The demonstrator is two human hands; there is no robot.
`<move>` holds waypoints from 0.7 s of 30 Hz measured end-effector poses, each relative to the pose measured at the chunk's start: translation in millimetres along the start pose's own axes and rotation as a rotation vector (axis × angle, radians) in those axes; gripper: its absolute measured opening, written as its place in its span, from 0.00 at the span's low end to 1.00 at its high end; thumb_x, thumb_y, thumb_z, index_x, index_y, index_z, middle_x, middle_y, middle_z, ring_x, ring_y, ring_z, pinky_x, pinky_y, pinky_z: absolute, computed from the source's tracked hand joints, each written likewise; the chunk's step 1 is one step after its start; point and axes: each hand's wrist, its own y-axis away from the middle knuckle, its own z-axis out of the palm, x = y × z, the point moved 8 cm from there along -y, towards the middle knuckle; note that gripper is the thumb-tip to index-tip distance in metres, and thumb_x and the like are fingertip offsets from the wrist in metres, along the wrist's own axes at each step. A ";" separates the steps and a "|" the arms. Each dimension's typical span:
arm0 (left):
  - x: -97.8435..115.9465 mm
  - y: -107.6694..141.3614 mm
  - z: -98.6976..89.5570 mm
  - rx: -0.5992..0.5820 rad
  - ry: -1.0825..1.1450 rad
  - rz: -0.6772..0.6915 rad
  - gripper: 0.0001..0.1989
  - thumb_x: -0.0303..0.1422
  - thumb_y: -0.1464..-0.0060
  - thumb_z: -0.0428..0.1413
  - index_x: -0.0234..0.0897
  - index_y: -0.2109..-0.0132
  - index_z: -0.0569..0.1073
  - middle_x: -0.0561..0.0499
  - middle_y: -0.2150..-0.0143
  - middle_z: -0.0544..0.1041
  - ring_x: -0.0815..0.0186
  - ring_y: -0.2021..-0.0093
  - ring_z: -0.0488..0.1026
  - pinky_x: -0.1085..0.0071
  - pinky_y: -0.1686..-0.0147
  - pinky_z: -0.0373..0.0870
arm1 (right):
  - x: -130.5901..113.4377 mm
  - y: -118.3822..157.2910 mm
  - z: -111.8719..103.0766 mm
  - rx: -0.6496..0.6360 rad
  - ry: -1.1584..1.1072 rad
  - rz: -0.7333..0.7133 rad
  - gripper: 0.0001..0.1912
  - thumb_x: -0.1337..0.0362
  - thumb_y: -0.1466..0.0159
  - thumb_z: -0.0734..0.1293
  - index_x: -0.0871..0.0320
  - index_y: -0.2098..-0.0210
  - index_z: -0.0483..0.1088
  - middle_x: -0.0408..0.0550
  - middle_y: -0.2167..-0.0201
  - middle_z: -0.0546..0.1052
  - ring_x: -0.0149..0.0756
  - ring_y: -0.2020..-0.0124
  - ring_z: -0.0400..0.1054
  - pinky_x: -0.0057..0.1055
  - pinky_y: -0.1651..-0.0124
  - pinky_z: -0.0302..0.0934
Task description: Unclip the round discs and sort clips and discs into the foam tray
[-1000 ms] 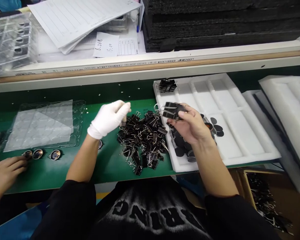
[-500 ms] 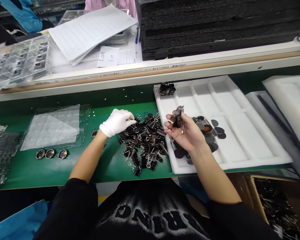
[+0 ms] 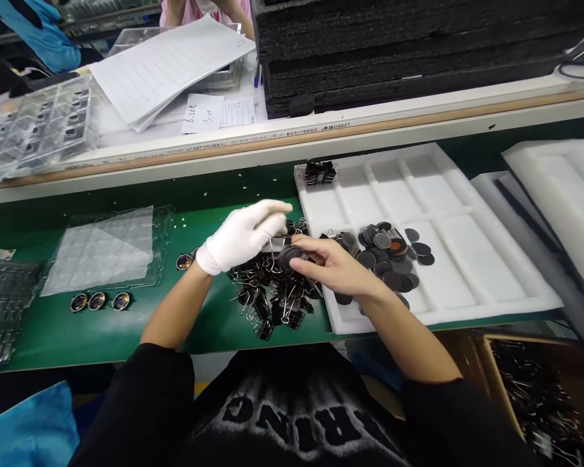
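My right hand point(image 3: 328, 261) is closed round a small stack of black round discs point(image 3: 289, 258) and a black binder clip point(image 3: 276, 246) with silver wire handles. My left hand point(image 3: 246, 237), in a white glove, hovers palm-down against the upper side of that clip. Its thumb and index finger are apart; the other fingers are hidden. Beneath both hands lies a heap of black binder clips point(image 3: 263, 314) on the green bench. To the right, loose dark discs point(image 3: 393, 280) are scattered on a white foam tray point(image 3: 460, 243), with a few binder clips point(image 3: 320, 172) in its far left corner.
At left, several round gold-and-black pieces point(image 3: 96, 301) lie near a clear plastic tray point(image 3: 102, 250). A white rail point(image 3: 253, 134) runs along the back, with papers point(image 3: 172, 68) and black foam sheets point(image 3: 370, 55) behind. A box of clips point(image 3: 535, 395) stands lower right.
My right hand has moved left from over the foam tray to the clip heap, carrying the clip and discs. My left hand has lifted off the heap and shifted right to meet it.
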 end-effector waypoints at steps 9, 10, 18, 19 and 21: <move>0.5 24.3 33.7 0.012 -0.242 -0.234 0.22 0.53 0.45 0.58 0.42 0.73 0.66 0.55 0.79 0.71 0.65 0.76 0.70 0.66 0.71 0.62 | 31.8 21.5 -6.6 0.389 -0.585 0.133 0.24 0.43 0.44 0.81 0.50 0.55 0.81 0.52 0.48 0.84 0.51 0.41 0.77 0.48 0.40 0.75; 2.9 23.8 34.8 0.038 -0.268 -0.237 0.23 0.54 0.46 0.58 0.42 0.74 0.65 0.55 0.80 0.71 0.65 0.76 0.70 0.66 0.71 0.62 | 32.9 22.1 -5.5 0.405 -0.592 0.137 0.24 0.43 0.44 0.81 0.51 0.56 0.81 0.52 0.48 0.85 0.52 0.40 0.76 0.49 0.39 0.74; 15.1 25.3 33.5 0.254 -0.455 0.031 0.23 0.53 0.51 0.58 0.43 0.78 0.60 0.56 0.86 0.62 0.67 0.82 0.66 0.68 0.75 0.56 | 45.5 24.2 5.4 0.339 -0.696 0.171 0.21 0.44 0.42 0.80 0.52 0.59 0.80 0.52 0.54 0.86 0.49 0.45 0.80 0.44 0.44 0.76; 17.9 26.5 32.7 0.276 -0.455 0.094 0.23 0.51 0.52 0.57 0.43 0.80 0.58 0.56 0.87 0.59 0.68 0.83 0.63 0.69 0.76 0.55 | 45.4 24.8 6.0 0.308 -0.688 0.179 0.21 0.44 0.42 0.80 0.53 0.60 0.80 0.52 0.55 0.86 0.49 0.46 0.80 0.42 0.45 0.77; 21.4 28.6 29.5 0.293 -0.444 0.177 0.23 0.47 0.51 0.56 0.42 0.82 0.55 0.57 0.88 0.56 0.71 0.85 0.57 0.70 0.78 0.53 | 42.0 26.8 4.0 0.246 -0.645 0.183 0.21 0.44 0.41 0.79 0.53 0.61 0.79 0.51 0.57 0.85 0.47 0.50 0.81 0.40 0.50 0.77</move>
